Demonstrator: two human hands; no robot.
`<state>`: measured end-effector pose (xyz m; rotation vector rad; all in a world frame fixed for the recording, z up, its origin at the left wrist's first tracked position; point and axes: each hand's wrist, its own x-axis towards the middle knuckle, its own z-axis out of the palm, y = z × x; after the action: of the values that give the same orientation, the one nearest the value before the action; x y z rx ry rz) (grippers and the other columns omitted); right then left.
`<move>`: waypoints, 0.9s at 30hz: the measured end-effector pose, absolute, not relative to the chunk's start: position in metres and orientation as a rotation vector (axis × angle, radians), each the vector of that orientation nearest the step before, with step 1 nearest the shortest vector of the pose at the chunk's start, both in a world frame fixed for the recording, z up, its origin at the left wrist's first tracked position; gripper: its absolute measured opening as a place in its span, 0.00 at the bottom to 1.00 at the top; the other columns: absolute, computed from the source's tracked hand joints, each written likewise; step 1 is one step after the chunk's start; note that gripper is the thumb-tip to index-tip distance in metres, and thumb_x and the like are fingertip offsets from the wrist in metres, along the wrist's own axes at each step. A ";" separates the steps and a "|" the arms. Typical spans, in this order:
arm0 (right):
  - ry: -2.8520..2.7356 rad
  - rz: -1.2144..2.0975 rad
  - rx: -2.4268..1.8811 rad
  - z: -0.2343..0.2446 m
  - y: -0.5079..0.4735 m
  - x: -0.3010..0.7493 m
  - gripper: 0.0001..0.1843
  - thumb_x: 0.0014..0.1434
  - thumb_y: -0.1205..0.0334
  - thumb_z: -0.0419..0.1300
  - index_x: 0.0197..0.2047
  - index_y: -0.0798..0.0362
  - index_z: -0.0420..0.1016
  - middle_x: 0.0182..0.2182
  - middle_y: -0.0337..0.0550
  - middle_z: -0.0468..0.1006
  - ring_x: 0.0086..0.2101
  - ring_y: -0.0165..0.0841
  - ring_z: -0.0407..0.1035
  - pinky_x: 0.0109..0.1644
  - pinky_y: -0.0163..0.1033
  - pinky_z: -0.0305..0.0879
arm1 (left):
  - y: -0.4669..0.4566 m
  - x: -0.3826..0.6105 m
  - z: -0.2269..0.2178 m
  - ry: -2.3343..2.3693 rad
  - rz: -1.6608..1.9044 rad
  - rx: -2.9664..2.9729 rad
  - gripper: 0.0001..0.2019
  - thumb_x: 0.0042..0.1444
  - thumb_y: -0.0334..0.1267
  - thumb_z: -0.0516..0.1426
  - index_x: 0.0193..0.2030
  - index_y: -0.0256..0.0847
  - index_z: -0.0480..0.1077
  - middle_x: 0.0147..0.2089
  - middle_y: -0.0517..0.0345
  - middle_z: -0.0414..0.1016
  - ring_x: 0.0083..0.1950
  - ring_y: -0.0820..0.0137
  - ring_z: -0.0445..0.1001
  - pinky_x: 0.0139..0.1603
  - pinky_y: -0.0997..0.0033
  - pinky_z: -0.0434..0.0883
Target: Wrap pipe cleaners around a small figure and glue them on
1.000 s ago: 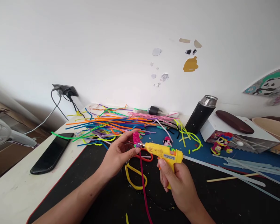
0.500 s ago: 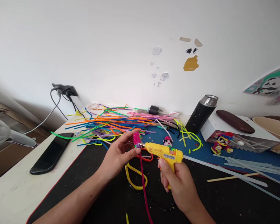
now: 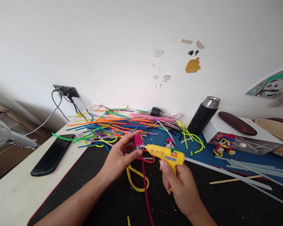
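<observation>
Low in the middle of the frame, the right hand (image 3: 181, 185) grips one yellow glue gun (image 3: 166, 154). Its fingers curl round the handle, with the forefinger at the trigger. The nozzle touches one pink coil (image 3: 138, 140) at mid-frame, which the left hand (image 3: 119, 158) pinches between thumb and fingertips. One dark red stem (image 3: 145, 185) runs from the coil to the bottom edge. Beneath the hands, one yellow loop (image 3: 135, 179) and one red loop (image 3: 148, 158) lie on the black mat (image 3: 85, 163). At right lie several clear glue sticks (image 3: 250, 175) and one wooden stick (image 3: 233, 179). At left, one phone (image 3: 52, 154) lies on the white tabletop (image 3: 11, 194). Farther back are a heap of pipe cleaners (image 3: 113, 124), too many to count, two figurines (image 3: 223, 144), one black flask (image 3: 202, 115) and one white box (image 3: 245, 131).
</observation>
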<state>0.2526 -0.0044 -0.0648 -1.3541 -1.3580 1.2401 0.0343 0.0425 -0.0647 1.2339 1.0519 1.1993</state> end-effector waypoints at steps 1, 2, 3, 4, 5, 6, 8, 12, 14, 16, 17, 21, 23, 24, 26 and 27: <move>-1.358 1.236 -1.354 -0.065 -0.004 0.253 0.35 0.67 0.31 0.57 0.19 0.50 0.65 0.12 0.35 0.62 0.15 0.28 0.60 0.22 0.36 0.55 | 0.042 0.034 -0.065 1.056 1.199 1.244 0.32 0.56 0.43 0.71 0.68 0.51 0.72 0.59 0.51 0.76 0.46 0.63 0.77 0.49 0.64 0.76; -1.355 1.234 -1.357 -0.066 -0.004 0.253 0.35 0.67 0.31 0.57 0.19 0.50 0.65 0.12 0.36 0.63 0.15 0.28 0.60 0.22 0.36 0.55 | 0.042 0.034 -0.065 1.061 1.197 1.254 0.32 0.56 0.43 0.71 0.68 0.51 0.72 0.59 0.51 0.76 0.46 0.64 0.76 0.48 0.64 0.76; -1.354 1.233 -1.362 -0.066 -0.004 0.253 0.35 0.67 0.31 0.57 0.19 0.50 0.65 0.12 0.36 0.63 0.15 0.28 0.60 0.22 0.36 0.55 | 0.042 0.034 -0.065 1.064 1.195 1.265 0.32 0.56 0.43 0.71 0.68 0.52 0.72 0.59 0.52 0.75 0.45 0.64 0.76 0.48 0.65 0.76; -1.355 1.232 -1.366 -0.066 -0.004 0.253 0.35 0.66 0.31 0.57 0.19 0.50 0.65 0.12 0.36 0.63 0.15 0.28 0.60 0.22 0.36 0.55 | 0.042 0.034 -0.064 1.068 1.195 1.274 0.32 0.56 0.44 0.71 0.68 0.52 0.72 0.59 0.52 0.75 0.45 0.65 0.76 0.48 0.65 0.76; -1.359 1.230 -1.369 -0.066 -0.004 0.253 0.35 0.66 0.31 0.57 0.19 0.50 0.65 0.12 0.36 0.63 0.16 0.29 0.59 0.22 0.36 0.55 | 0.042 0.034 -0.064 1.069 1.195 1.283 0.32 0.56 0.44 0.71 0.68 0.53 0.72 0.59 0.52 0.75 0.45 0.65 0.76 0.48 0.65 0.76; -1.362 1.228 -1.372 -0.066 -0.004 0.253 0.35 0.66 0.31 0.57 0.19 0.50 0.65 0.12 0.36 0.63 0.16 0.29 0.59 0.22 0.36 0.55 | 0.042 0.035 -0.064 1.069 1.195 1.288 0.31 0.57 0.44 0.71 0.67 0.53 0.72 0.60 0.53 0.74 0.45 0.65 0.75 0.48 0.65 0.76; -1.370 1.222 -1.371 -0.065 -0.004 0.253 0.35 0.67 0.31 0.56 0.19 0.50 0.65 0.12 0.36 0.63 0.16 0.29 0.59 0.23 0.36 0.56 | 0.042 0.035 -0.064 1.069 1.194 1.290 0.31 0.57 0.43 0.71 0.67 0.53 0.72 0.59 0.53 0.74 0.45 0.65 0.75 0.48 0.65 0.76; -1.377 1.231 -1.369 -0.064 -0.004 0.253 0.36 0.67 0.31 0.56 0.18 0.49 0.63 0.12 0.36 0.62 0.16 0.29 0.60 0.25 0.36 0.58 | 0.042 0.035 -0.064 1.075 1.198 1.275 0.32 0.56 0.44 0.71 0.68 0.52 0.72 0.58 0.52 0.75 0.45 0.65 0.75 0.47 0.65 0.76; -1.368 1.245 -1.378 -0.064 -0.004 0.253 0.36 0.66 0.30 0.56 0.19 0.50 0.64 0.12 0.35 0.62 0.16 0.29 0.59 0.24 0.36 0.57 | 0.042 0.035 -0.064 1.077 1.205 1.270 0.32 0.56 0.44 0.71 0.67 0.51 0.72 0.59 0.51 0.75 0.44 0.65 0.75 0.47 0.65 0.76; -1.359 1.253 -1.386 -0.063 -0.005 0.253 0.36 0.66 0.29 0.56 0.20 0.50 0.65 0.12 0.35 0.62 0.16 0.29 0.59 0.24 0.36 0.55 | 0.042 0.035 -0.064 1.077 1.205 1.261 0.33 0.55 0.44 0.71 0.67 0.51 0.72 0.59 0.51 0.75 0.44 0.65 0.76 0.47 0.65 0.76; -1.357 1.254 -1.389 -0.063 -0.005 0.253 0.36 0.66 0.29 0.56 0.20 0.50 0.65 0.13 0.35 0.62 0.16 0.29 0.59 0.24 0.36 0.55 | 0.043 0.035 -0.064 1.075 1.204 1.255 0.33 0.55 0.44 0.71 0.68 0.50 0.72 0.59 0.51 0.75 0.45 0.65 0.76 0.47 0.65 0.76; -1.353 1.259 -1.406 -0.061 -0.005 0.253 0.36 0.65 0.28 0.56 0.20 0.50 0.64 0.13 0.36 0.62 0.16 0.29 0.59 0.24 0.36 0.55 | 0.042 0.035 -0.063 1.068 1.198 1.224 0.33 0.55 0.44 0.71 0.68 0.51 0.72 0.61 0.50 0.75 0.47 0.63 0.77 0.49 0.64 0.77; -1.351 1.256 -1.415 -0.061 -0.004 0.254 0.36 0.64 0.27 0.56 0.21 0.50 0.66 0.13 0.36 0.63 0.16 0.29 0.60 0.24 0.36 0.55 | 0.042 0.035 -0.063 1.061 1.197 1.212 0.33 0.55 0.43 0.71 0.68 0.51 0.72 0.62 0.50 0.75 0.48 0.62 0.77 0.50 0.63 0.77; -1.354 1.252 -1.416 -0.061 -0.004 0.254 0.36 0.64 0.27 0.56 0.21 0.50 0.66 0.13 0.36 0.63 0.16 0.29 0.60 0.24 0.36 0.55 | 0.041 0.035 -0.063 1.058 1.198 1.208 0.33 0.55 0.43 0.71 0.68 0.51 0.72 0.62 0.49 0.75 0.48 0.62 0.78 0.50 0.62 0.77; -1.362 1.243 -1.412 -0.062 -0.004 0.254 0.35 0.65 0.27 0.56 0.22 0.50 0.67 0.13 0.36 0.63 0.16 0.30 0.60 0.23 0.37 0.56 | 0.041 0.035 -0.063 1.058 1.201 1.201 0.33 0.55 0.43 0.72 0.68 0.51 0.72 0.61 0.49 0.76 0.48 0.62 0.77 0.50 0.63 0.77; -1.366 1.239 -1.410 -0.063 -0.004 0.254 0.35 0.65 0.28 0.56 0.22 0.50 0.67 0.13 0.36 0.63 0.16 0.30 0.60 0.23 0.36 0.56 | 0.041 0.035 -0.062 1.060 1.202 1.199 0.33 0.55 0.43 0.72 0.68 0.50 0.72 0.60 0.49 0.76 0.47 0.63 0.77 0.49 0.63 0.77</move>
<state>0.2542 -0.0038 -0.0628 -1.4096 -1.3656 1.2386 0.0348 0.0413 -0.0624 1.1986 1.0598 1.2024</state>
